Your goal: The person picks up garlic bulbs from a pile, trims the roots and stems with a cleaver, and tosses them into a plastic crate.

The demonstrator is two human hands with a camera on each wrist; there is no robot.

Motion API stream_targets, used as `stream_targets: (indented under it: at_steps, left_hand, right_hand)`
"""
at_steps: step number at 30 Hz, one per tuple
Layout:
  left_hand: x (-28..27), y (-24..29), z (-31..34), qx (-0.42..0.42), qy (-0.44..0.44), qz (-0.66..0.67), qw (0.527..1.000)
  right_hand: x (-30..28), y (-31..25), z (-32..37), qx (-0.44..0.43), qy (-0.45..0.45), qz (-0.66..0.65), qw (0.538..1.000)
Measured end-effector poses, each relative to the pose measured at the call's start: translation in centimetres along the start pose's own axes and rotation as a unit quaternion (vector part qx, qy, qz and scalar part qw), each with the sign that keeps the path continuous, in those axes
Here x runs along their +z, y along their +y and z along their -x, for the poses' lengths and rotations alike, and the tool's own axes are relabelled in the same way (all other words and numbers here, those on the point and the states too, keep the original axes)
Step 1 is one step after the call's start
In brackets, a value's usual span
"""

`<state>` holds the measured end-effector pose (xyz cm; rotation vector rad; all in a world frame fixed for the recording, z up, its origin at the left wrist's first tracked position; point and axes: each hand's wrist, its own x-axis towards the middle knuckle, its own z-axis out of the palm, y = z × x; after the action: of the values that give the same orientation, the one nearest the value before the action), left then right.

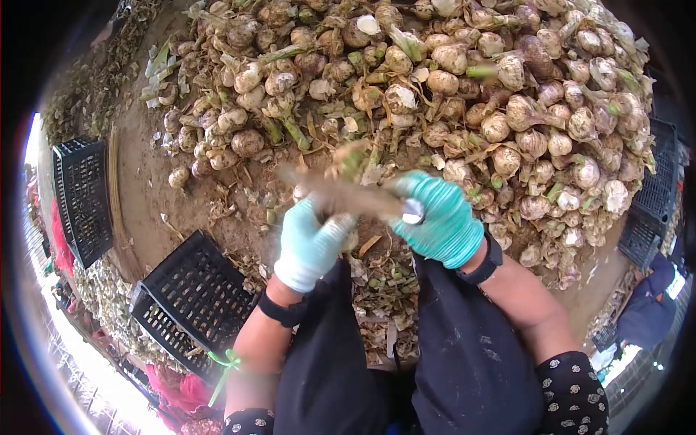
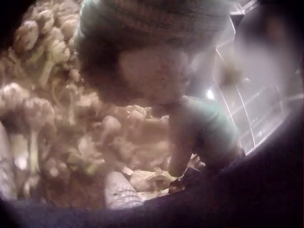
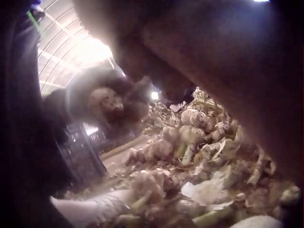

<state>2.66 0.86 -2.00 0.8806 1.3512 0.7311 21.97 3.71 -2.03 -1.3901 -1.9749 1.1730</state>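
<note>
In the head view, both hands wear pale green-white gloves and are close together over the ground between the knees. My right hand (image 1: 442, 221) grips a long, flat brownish knife (image 1: 348, 196), blurred by motion, with a shiny round end (image 1: 412, 211) showing at the fist. The blade reaches across toward my left hand (image 1: 308, 243), overlapping its fingertips. A garlic bulb (image 3: 107, 102) shows at the left hand in the right wrist view, held in its fingers and mostly shadowed. A large heap of garlic bulbs (image 1: 507, 116) with cut stems lies ahead of both hands.
Black plastic crates stand at left, one near (image 1: 192, 290) and one farther (image 1: 81, 199); another crate (image 1: 656, 174) is at right. Cut stems and dry skins (image 1: 388, 290) litter the ground between the legs. Pink netting (image 1: 177, 391) lies at lower left.
</note>
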Motion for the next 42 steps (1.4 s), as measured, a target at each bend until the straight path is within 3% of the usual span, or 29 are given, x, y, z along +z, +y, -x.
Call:
stream_targets:
  at_steps: [1,2,4,5,6,7,8,9,10,13,14,15,16,17,20,21,23,24,26,27,30,31,32,34,36,38,40,41,42]
  left_hand:
    - [-0.3,-0.5,0.1,0.136,-0.016,-0.192,0.972]
    - [-0.6,-0.6,0.3,0.138,-0.019,-0.191,0.972]
    - [-0.7,2.0,0.3,-0.024,0.042,0.016,0.999]
    - [-1.0,1.7,-0.3,0.052,0.085,-0.001,0.995]
    - [-1.9,2.7,-1.0,0.004,0.097,-0.122,0.988]
    - [-1.9,3.3,-1.6,0.017,0.084,-0.090,0.992]
    - [-0.9,4.6,-1.7,0.045,0.056,0.087,0.994]
    - [-0.7,6.3,-2.0,0.048,0.003,0.075,0.996]
    - [1.0,8.5,-1.8,0.127,-0.114,0.283,0.944]
    - [-0.7,8.7,-3.9,0.119,-0.036,0.125,0.984]
    - [-1.5,6.3,-4.9,0.052,0.044,-0.061,0.996]
    - [-2.3,3.8,-5.8,0.095,0.072,-0.284,0.951]
    - [-2.9,1.2,-5.6,-0.008,0.061,-0.534,0.843]
    - [-2.5,-0.3,-5.6,-0.085,0.041,-0.564,0.820]
    - [-3.9,-7.9,-4.3,0.086,0.052,-0.611,0.785]
    - [-4.1,-8.1,-4.4,0.086,0.053,-0.611,0.785]
    - [-4.5,-8.6,-4.5,0.054,0.052,-0.522,0.849]
    - [-4.4,-8.0,-4.5,0.053,0.053,-0.523,0.849]
    - [-4.4,-6.7,-4.6,-0.020,0.068,-0.160,0.985]
    - [-4.3,-5.9,-4.5,-0.052,0.060,-0.056,0.995]
    - [-4.3,-5.8,-6.2,-0.057,0.082,-0.175,0.979]
    - [-3.7,-5.6,-6.5,0.064,0.097,-0.368,0.923]
    - [-2.8,-4.8,-6.9,0.062,0.097,-0.367,0.923]
    - [-1.2,-3.7,-7.7,0.012,0.050,-0.520,0.853]
    - [0.0,-4.7,-9.0,0.043,0.068,-0.620,0.781]
    - [0.1,-5.1,-9.9,0.006,0.082,-0.592,0.802]
    - [-0.2,-4.2,-9.6,0.046,0.120,-0.472,0.872]
    - [-0.3,-3.7,-9.1,0.026,0.128,-0.474,0.871]
    - [-0.6,-3.4,-8.7,0.118,0.141,-0.463,0.867]
  right_hand:
    - [0.6,0.2,0.1,-0.036,0.018,0.081,0.996]
    - [0.9,1.3,0.1,-0.034,0.020,0.082,0.996]
    - [1.2,4.5,-0.6,0.186,-0.127,0.161,0.961]
    - [1.2,5.7,0.4,0.243,-0.081,0.120,0.959]
    - [0.8,5.6,1.2,0.242,0.002,0.065,0.968]
    - [1.1,5.7,1.8,0.253,0.047,-0.024,0.966]
    - [1.3,6.0,1.8,0.256,0.096,-0.110,0.956]
    - [0.5,5.1,1.3,0.270,0.076,-0.104,0.954]
    - [-0.2,4.2,0.8,0.287,0.054,-0.099,0.951]
    - [-0.2,5.1,0.9,0.291,0.095,-0.160,0.939]
    - [0.1,6.0,1.3,0.271,0.124,-0.161,0.941]
    - [0.0,6.1,1.4,0.275,0.127,-0.163,0.939]
    - [-0.3,6.1,1.6,0.288,0.120,-0.143,0.939]
    - [-0.3,6.1,1.9,0.301,0.109,-0.123,0.939]
    - [0.8,6.8,2.5,0.277,0.086,-0.099,0.952]
    - [0.7,6.0,2.4,0.288,0.087,-0.157,0.941]
    - [0.6,5.6,2.4,0.281,0.080,-0.136,0.947]
    - [0.6,5.6,2.4,0.277,0.075,-0.117,0.951]
    - [1.3,6.0,2.6,0.272,0.075,-0.116,0.952]
    - [1.5,6.2,2.6,0.267,0.074,-0.110,0.955]
    - [1.1,4.8,2.0,0.293,0.055,-0.123,0.947]
    - [1.2,4.9,2.0,0.293,0.054,-0.121,0.947]
    - [1.3,5.0,2.1,0.287,0.057,-0.121,0.949]
    - [1.8,5.1,1.9,0.278,0.055,-0.119,0.952]
    - [2.1,4.9,1.7,0.274,0.078,-0.110,0.952]
    - [1.9,4.8,1.7,0.279,0.068,-0.118,0.951]
    - [1.7,5.1,1.7,0.287,0.060,-0.126,0.948]
    - [1.7,5.3,1.9,0.281,0.082,-0.132,0.947]
    - [1.7,5.4,2.2,0.277,0.103,-0.137,0.946]
